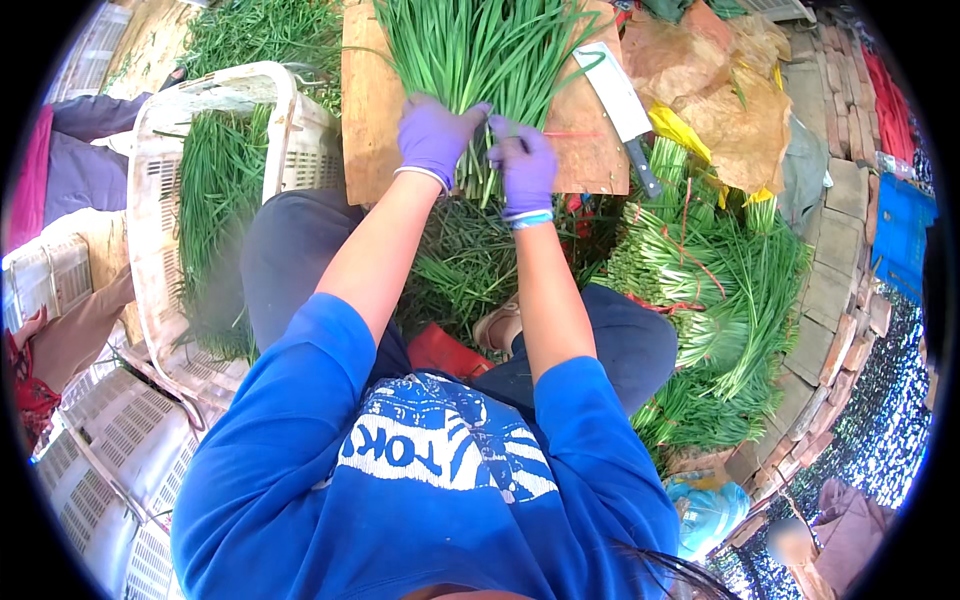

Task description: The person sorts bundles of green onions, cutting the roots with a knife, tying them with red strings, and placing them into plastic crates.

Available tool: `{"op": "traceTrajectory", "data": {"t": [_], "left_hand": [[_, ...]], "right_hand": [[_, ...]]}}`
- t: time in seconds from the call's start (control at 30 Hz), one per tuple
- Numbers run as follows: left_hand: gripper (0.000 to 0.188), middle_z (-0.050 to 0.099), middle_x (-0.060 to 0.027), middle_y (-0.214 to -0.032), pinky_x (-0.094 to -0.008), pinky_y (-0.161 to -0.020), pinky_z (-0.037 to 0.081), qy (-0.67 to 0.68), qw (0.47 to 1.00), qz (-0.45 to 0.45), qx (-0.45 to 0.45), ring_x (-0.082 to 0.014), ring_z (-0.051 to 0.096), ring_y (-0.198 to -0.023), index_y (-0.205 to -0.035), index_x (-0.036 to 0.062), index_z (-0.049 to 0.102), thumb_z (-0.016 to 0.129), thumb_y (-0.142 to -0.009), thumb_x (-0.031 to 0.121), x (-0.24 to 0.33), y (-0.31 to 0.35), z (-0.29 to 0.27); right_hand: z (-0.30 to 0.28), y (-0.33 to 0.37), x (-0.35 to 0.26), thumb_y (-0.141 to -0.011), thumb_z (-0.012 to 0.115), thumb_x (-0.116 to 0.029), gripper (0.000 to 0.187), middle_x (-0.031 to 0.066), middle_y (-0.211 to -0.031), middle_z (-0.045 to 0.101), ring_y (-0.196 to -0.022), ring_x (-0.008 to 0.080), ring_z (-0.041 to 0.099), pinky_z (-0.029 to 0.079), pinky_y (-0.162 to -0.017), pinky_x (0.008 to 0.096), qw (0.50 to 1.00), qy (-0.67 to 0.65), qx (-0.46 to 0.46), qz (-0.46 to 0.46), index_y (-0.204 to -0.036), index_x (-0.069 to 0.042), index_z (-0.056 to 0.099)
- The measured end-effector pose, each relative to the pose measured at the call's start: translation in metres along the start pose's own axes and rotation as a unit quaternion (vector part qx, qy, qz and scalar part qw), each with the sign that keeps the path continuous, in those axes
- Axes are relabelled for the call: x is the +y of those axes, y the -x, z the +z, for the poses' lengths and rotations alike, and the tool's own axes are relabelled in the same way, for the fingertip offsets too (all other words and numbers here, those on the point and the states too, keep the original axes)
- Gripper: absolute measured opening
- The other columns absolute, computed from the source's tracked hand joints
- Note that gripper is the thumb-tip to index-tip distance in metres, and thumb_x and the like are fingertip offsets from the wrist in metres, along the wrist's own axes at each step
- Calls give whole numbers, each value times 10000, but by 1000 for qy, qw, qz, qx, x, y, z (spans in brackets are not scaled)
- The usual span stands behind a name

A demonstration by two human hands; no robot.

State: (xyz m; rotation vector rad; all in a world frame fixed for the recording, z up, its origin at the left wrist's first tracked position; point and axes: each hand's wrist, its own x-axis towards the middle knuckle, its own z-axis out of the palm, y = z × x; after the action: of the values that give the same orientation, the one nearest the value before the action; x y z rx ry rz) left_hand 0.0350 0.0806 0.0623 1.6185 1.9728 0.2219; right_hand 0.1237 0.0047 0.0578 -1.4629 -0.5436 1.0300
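Note:
A large bunch of long green chives [480, 50] lies on a wooden board [370, 110], leaves pointing away from me and pale stems toward me. My left hand [430, 140], in a purple glove, is closed around the left side of the stems. Also in a purple glove, my right hand [525, 168] has its fingers curled at the right side of the same stems. Whatever is in its fingertips is too small to make out. A thin red strand [575, 133] shows just right of that hand. Beside the bunch, a cleaver [615, 95] with a black handle rests on the board's right side.
Left stands a white plastic basket [145, 230] holding chives. Tied bundles of chives [710, 290] are piled at right, near brown paper [740, 120] and a brick edge [835, 290]. Loose leaves [460, 260] lie beneath my hands. Other people's limbs [95, 170] show far left.

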Motion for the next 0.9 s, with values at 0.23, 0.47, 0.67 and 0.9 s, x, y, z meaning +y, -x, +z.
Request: {"op": "traceTrajectory", "data": {"t": [0.23, 0.47, 0.67, 0.9], "left_hand": [[839, 490, -218, -1068, -359, -789, 444, -25, 1000, -6, 7, -319, 527, -950, -1084, -101, 404, 667, -600, 532, 1, 0, -1], [919, 470, -220, -1096, -369, -786, 448, -18, 1000, 1, -14, -333, 514, -967, -1144, -127, 348, 657, -599, 545, 3, -1, 0], [827, 501, -204, -1042, -368, -775, 453, -19, 1000, 4, 22, -320, 529, -941, -1076, -99, 404, 672, -598, 521, 0, -2, 1], [788, 498, -215, -1032, -364, -783, 450, 0, 1000, 8, 23, -318, 526, -944, -1043, -91, 422, 689, -593, 498, -8, -2, 0]], "right_hand": [[-84, 52, -62, -689, 625, -189, 317, 19, -430, 427, -365, 98, 382, 329, -437, 211, 915, -99, -375, 111, -888, 58, 606], [-51, 53, -50, -637, 679, -232, 467, 102, -626, 556, -544, 188, 528, 427, -538, 294, 879, 447, -143, -84, -1072, -98, 575], [-13, 34, -30, -646, 633, -178, 457, 117, -1023, 532, -904, 269, 514, 398, -777, 386, 791, 575, -54, -204, -1096, -159, 549], [-10, 30, -18, -570, 661, -151, 800, 158, -1329, 265, -1193, 364, 265, 213, -980, 454, 735, 638, 58, -222, -1296, -186, 324]]}}
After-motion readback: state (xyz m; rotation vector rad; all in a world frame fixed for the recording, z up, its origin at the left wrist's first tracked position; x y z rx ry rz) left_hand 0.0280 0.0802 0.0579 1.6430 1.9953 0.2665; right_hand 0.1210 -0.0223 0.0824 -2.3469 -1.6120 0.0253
